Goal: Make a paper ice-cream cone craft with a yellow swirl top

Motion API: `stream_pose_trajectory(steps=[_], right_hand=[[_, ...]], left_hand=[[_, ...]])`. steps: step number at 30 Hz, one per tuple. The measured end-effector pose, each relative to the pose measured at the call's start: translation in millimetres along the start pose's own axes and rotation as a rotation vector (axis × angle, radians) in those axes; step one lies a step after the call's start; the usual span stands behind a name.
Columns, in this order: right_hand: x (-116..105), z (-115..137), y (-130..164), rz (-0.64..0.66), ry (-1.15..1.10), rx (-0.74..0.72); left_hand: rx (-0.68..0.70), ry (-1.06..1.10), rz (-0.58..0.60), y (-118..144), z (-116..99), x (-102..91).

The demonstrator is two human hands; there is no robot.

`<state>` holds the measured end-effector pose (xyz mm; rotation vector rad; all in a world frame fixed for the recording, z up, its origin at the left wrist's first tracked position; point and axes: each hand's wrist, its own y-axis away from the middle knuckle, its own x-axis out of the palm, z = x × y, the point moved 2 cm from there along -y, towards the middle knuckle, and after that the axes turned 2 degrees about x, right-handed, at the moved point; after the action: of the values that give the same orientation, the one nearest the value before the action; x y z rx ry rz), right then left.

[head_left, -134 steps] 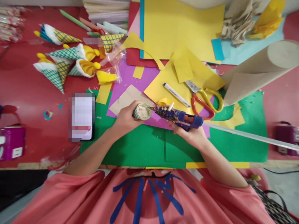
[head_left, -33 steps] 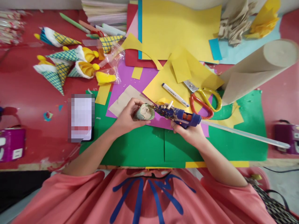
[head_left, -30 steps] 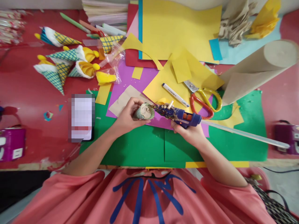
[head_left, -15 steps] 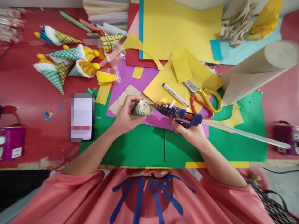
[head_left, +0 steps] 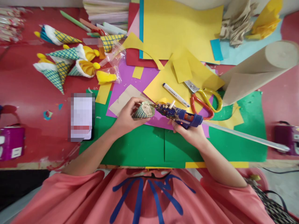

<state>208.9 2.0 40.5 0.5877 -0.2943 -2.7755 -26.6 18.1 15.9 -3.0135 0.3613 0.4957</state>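
My left hand [head_left: 127, 116] is closed around a small paper cone [head_left: 141, 111] with a green lattice pattern. The cone's wide end faces right, and crumpled pale paper fills it. In my right hand [head_left: 190, 132] is a dark blue hot glue gun [head_left: 174, 112], its body crusted with old glue. The gun's nozzle points left at the cone's rim; whether it touches I cannot tell. A long clear glue stick [head_left: 245, 134] sticks out of the gun's back. Behind the gun lie a white marker [head_left: 175, 95] and scissors [head_left: 202, 104] with red and yellow handles.
Several decorated paper cones [head_left: 58, 62] lie at the left, near a phone [head_left: 81, 118]. A big roll of brown paper [head_left: 254, 68] is at the right. Yellow sheets [head_left: 182, 28], a purple sheet [head_left: 127, 73] and green card [head_left: 140, 146] cover the red table [head_left: 42, 102].
My left hand has turned the cone slightly, so its patterned side shows more. The glue gun has barely moved.
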Motion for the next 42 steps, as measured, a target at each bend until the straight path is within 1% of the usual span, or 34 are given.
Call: stream_pose_trajectory(steps=[8, 16, 23, 32, 36, 40, 42], right_hand=[[0.4, -3.1, -0.5, -0.002, 0.047, -0.008], [-0.7, 1.2, -1.4, -0.013, 0.038, -0.023], [-0.5, 2.1, -1.9, -0.015, 0.036, -0.008], [-0.7, 1.1, -1.9, -0.027, 0.038, 0.000], [-0.6, 2.7, -1.8, -0.026, 0.003, 0.017], [-0.6, 3.8, -1.0, -0.021, -0.042, 0.019], [-0.7, 3.3, -0.5, -0.026, -0.052, 0.012]], left_hand=[[0.037, -0.069, 0.028, 0.4, 1.6, 0.8], [0.015, -0.083, -0.011, 0.1, -1.5, -1.8], [0.025, -0.030, -0.047, 0.1, -1.6, -0.3], [-0.046, 0.061, -0.044, 1.7, 0.2, -0.2], [0.006, 0.046, -0.056, 2.0, 0.1, -2.2], [0.070, 0.069, -0.028, 2.7, 0.5, -3.2], [0.088, 0.049, -0.044, 2.4, 0.5, -3.3]])
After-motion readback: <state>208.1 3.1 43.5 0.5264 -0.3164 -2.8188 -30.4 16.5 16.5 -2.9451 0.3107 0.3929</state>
